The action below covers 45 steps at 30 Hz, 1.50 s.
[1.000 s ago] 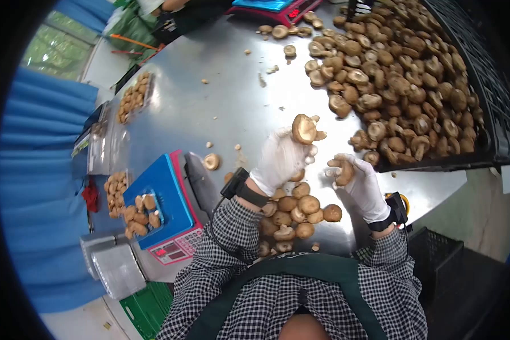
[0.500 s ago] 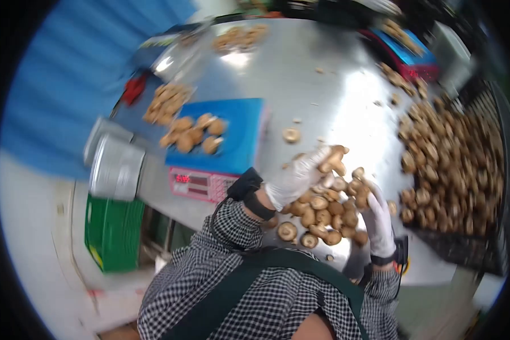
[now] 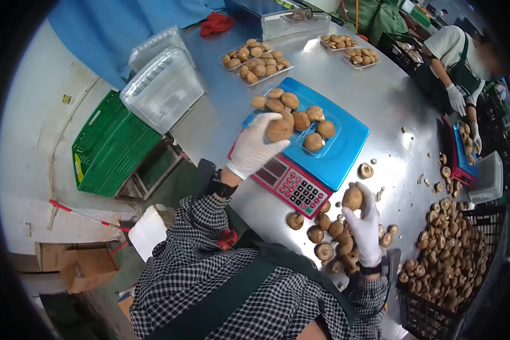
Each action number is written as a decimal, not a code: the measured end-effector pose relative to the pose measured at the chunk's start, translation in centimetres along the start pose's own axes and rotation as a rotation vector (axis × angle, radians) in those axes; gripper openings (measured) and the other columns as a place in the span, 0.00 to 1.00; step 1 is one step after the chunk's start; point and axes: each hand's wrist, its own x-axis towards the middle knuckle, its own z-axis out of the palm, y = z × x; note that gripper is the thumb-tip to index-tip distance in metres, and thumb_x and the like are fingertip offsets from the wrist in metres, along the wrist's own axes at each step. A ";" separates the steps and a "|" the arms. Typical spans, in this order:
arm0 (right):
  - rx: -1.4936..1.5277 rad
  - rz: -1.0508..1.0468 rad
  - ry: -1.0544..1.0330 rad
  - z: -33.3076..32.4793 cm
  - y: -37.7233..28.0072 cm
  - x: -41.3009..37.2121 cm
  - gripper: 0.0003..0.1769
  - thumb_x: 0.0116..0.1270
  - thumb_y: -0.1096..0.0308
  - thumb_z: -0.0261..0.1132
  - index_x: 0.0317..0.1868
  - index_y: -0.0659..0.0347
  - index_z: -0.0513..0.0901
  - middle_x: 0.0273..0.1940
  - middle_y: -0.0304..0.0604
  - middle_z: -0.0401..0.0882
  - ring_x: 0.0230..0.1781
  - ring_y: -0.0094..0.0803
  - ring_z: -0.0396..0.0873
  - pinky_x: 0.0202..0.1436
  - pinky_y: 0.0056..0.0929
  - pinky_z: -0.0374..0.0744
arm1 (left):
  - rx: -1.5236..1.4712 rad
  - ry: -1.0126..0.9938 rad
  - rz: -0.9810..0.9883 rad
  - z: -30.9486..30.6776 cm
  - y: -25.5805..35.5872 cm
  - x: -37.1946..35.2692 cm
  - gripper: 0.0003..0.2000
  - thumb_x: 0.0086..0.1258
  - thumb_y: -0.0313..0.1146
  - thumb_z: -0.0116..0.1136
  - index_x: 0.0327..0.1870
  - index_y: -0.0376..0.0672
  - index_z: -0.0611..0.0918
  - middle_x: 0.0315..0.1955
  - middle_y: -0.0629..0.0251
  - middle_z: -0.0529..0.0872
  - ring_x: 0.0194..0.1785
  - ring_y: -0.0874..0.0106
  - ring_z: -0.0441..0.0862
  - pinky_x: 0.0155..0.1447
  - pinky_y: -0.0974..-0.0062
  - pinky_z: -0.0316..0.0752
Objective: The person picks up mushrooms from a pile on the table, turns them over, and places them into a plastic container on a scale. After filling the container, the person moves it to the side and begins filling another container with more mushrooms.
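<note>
My left hand (image 3: 256,148), in a white glove, is closed around a brown mushroom (image 3: 279,131) at the near left edge of a clear plastic tray (image 3: 333,126). The tray rests on the blue top of a scale (image 3: 352,148) with a red keypad front, and several mushrooms lie in it. My right hand (image 3: 365,229), also gloved, grips another mushroom (image 3: 353,198) between thumb and fingers. Beneath and beside that hand spreads a loose pile of mushrooms (image 3: 335,229) on the metal table.
A black crate (image 3: 430,317) heaped with mushrooms stands at right. Filled trays (image 3: 266,69) sit beyond the scale, and stacked empty trays (image 3: 163,85) at left. A co-worker (image 3: 456,62) in white gloves handles mushrooms at a second scale (image 3: 464,161). Green crates (image 3: 105,141) stand below left.
My left hand has moved from the loose pile to the tray on the scale, carrying mushroom. My right hand stays by the pile with a mushroom raised. The camera view has turned.
</note>
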 end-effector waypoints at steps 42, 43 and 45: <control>-0.589 -0.255 0.139 8.7 -2.1 8.4 0.37 0.54 0.75 0.73 0.65 0.60 0.71 0.58 0.48 0.74 0.62 0.41 0.72 0.66 0.37 0.70 | -0.034 -0.111 0.179 -3.0 -4.9 -0.2 0.30 0.57 0.37 0.71 0.62 0.46 0.75 0.54 0.58 0.79 0.56 0.56 0.77 0.59 0.61 0.71; -0.421 -0.135 0.054 8.8 -2.4 7.2 0.36 0.55 0.74 0.72 0.66 0.61 0.71 0.57 0.47 0.76 0.60 0.39 0.74 0.64 0.36 0.72 | -0.164 -0.128 0.202 -2.7 -4.3 -1.1 0.31 0.56 0.37 0.72 0.62 0.44 0.74 0.53 0.57 0.79 0.55 0.56 0.77 0.58 0.61 0.72; -0.182 0.000 -0.118 9.5 -3.1 4.8 0.38 0.59 0.64 0.73 0.68 0.64 0.68 0.57 0.48 0.76 0.57 0.34 0.76 0.62 0.33 0.73 | -0.260 -0.327 0.162 -1.8 -2.7 -3.3 0.31 0.55 0.41 0.73 0.60 0.42 0.74 0.52 0.56 0.80 0.53 0.57 0.80 0.57 0.60 0.73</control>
